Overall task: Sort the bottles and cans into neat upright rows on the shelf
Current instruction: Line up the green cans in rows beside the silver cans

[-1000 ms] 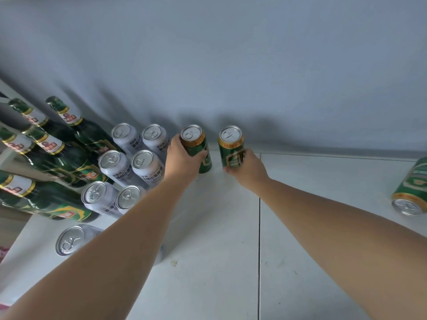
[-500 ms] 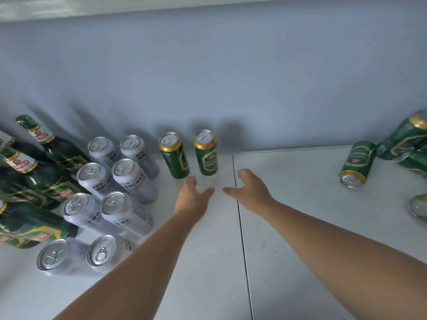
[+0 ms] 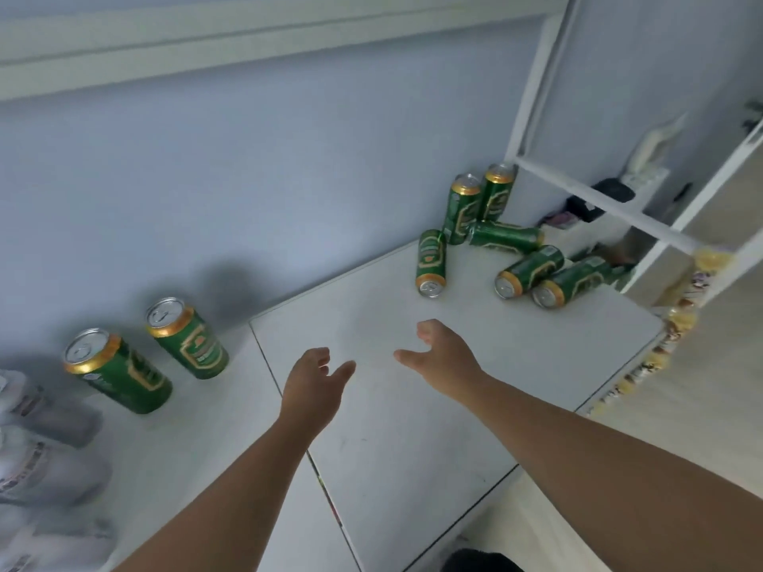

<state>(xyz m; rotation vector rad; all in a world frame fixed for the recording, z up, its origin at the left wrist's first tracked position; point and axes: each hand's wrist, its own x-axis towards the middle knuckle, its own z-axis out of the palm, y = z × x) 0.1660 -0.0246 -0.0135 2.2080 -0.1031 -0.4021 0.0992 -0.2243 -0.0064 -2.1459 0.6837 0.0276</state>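
Observation:
Two green cans with gold rims stand upright side by side at the left, one (image 3: 119, 373) nearer me and one (image 3: 188, 338) closer to the wall. A heap of green cans lies at the far right: one on its side (image 3: 431, 262), two upright by the wall (image 3: 462, 208), others (image 3: 530, 271) lying flat. My left hand (image 3: 311, 386) and my right hand (image 3: 444, 355) hover empty over the white shelf (image 3: 413, 427), fingers spread, between the two groups. Blurred white cans (image 3: 37, 439) fill the left edge.
A grey-blue wall backs the shelf. A white frame (image 3: 594, 196) rises at the right behind the can heap, with small dark items past it. The shelf's right and front edges drop to a pale floor (image 3: 702, 406). A seam (image 3: 289, 406) splits the shelf panels.
Both hands have let go of the two upright green cans and drawn back. The view has swung right, bringing the heap of fallen green cans into sight and pushing the bottles out of view.

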